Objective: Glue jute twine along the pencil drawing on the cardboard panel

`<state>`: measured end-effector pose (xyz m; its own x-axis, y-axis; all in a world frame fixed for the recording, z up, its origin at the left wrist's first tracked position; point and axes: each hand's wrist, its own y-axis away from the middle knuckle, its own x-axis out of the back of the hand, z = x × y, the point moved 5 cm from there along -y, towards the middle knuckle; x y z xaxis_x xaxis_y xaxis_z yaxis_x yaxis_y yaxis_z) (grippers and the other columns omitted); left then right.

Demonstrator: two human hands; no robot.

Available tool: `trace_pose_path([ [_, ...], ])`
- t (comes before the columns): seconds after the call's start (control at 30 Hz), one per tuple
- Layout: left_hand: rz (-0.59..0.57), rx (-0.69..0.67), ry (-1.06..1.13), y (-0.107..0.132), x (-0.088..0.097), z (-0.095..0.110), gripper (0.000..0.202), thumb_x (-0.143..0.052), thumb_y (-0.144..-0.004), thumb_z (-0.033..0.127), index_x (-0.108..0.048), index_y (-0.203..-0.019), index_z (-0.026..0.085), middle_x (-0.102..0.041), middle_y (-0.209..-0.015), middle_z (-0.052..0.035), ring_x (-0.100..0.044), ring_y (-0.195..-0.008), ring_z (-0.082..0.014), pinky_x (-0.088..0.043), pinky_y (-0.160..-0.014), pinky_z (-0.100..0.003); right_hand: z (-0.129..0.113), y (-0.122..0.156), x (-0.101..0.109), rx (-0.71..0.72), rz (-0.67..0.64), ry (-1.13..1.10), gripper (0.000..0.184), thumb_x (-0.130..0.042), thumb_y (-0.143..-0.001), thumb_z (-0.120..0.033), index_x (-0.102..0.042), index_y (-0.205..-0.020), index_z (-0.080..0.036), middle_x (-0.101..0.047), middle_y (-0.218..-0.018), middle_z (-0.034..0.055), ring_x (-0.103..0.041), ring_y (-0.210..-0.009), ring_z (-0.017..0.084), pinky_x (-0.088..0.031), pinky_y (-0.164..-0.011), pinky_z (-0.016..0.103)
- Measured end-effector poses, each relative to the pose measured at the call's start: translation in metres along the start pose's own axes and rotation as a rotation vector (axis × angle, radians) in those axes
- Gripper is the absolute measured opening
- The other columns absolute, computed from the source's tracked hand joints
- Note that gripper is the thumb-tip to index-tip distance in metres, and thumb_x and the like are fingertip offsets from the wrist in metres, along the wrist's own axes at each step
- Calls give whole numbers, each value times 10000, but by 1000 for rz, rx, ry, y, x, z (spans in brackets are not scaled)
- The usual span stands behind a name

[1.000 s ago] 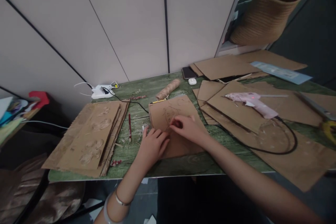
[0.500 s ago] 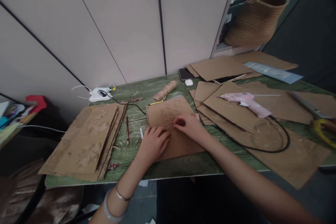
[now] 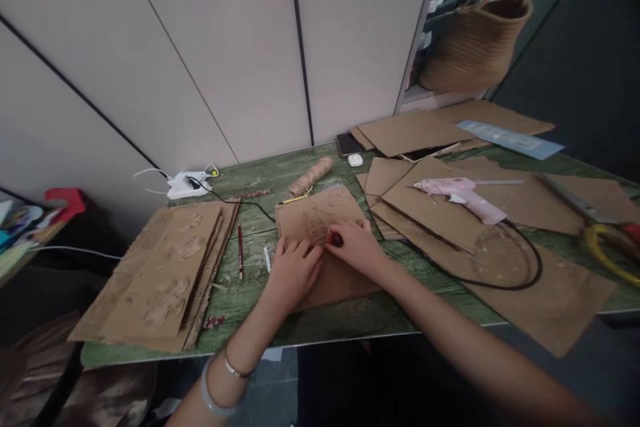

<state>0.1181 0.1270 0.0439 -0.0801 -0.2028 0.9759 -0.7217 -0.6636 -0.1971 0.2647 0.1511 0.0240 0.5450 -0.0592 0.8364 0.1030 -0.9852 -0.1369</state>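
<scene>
Head view: one green table (image 3: 230, 307), you seated or standing at its near edge; one cardboard sheet (image 3: 337, 280), mid-table in front of you, its upper half bearing thin raised curling lines (image 3: 314, 223); your left hand (image 3: 295, 270), palm down, fingers slightly bent and resting over the sheet's left side, whether they grip anything you cannot tell from here; your right hand (image 3: 356, 245), thumb and fingertips drawn together in a pinch close to the lines, anything between them too small to tell; one twine roll (image 3: 310, 177), lying just beyond the sheet; one yellow pencil (image 3: 293, 199), along the sheet's far edge; one dark red pencil (image 3: 241, 250) and one white strip (image 3: 267, 259), to the left of the sheet; one cardboard stack (image 3: 150, 267), further left, topped with curled shapes; one pink glue gun (image 3: 463, 197), to your right, lying on loose cardboard pieces, black cord attached; one pair of scissors (image 3: 607, 233), yellow-handled, at far right; one phone (image 3: 347, 144) and one small white case (image 3: 355, 160), side by side near the wall; one white power strip (image 3: 189, 185), far left corner
</scene>
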Motion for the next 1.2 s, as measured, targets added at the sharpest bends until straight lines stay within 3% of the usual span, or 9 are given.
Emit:
trace_pose_path([
  [0.13, -20, -8, -9, 0, 1, -1, 207, -556, -972, 256, -641, -1160, 249, -672, -1045, -55, -602, -1018, -268, -382, -1022, -546, 8, -4, -1, -23, 15, -120, 97, -664, -835, -257, -646, -760, -199, -692, -781, 8, -601, -822, 210, -322, -871, 397],
  [0.27, -46, 10, 7, -1, 2, -2, 185, -519, -989, 249, -650, -1118, 238, -673, -1027, -50, -602, -1018, -257, -383, -1033, -538, 21, -7, 3, -15, 11, -204, 124, -624, -861, -295, -697, -842, -198, -716, -767, 18, -611, -733, 182, -390, -764, 326],
  [0.43, -52, 17, 9, -3, 0, -2, 275, -526, -974, 221, -631, -1224, 264, -664, -1076, -64, -590, -1032, -265, -399, -1023, -527, 33, -3, 9, -33, -22, -250, 85, -652, -820, -247, -718, -823, -193, -725, -747, 17, -632, -709, 177, -401, -700, 294],
  [0.77, -45, 18, -16, -5, -4, 1, 344, -555, -947, 205, -624, -1278, 266, -647, -1093, -91, -586, -1048, -285, -411, -1020, -554, 26, 4, 7, -66, -40, -179, 70, -656, -805, -199, -715, -767, -199, -701, -841, 21, -618, -795, 192, -328, -874, 408],
  [1.2, -37, 15, -85, -9, -3, 7, 339, -582, -935, 225, -649, -1265, 265, -660, -1065, -99, -595, -1011, -284, -401, -1042, -591, 31, 3, 6, -9, -89, -190, 77, -661, -805, -183, -728, -766, -189, -692, -861, 42, -620, -763, 172, -412, -709, 287],
])
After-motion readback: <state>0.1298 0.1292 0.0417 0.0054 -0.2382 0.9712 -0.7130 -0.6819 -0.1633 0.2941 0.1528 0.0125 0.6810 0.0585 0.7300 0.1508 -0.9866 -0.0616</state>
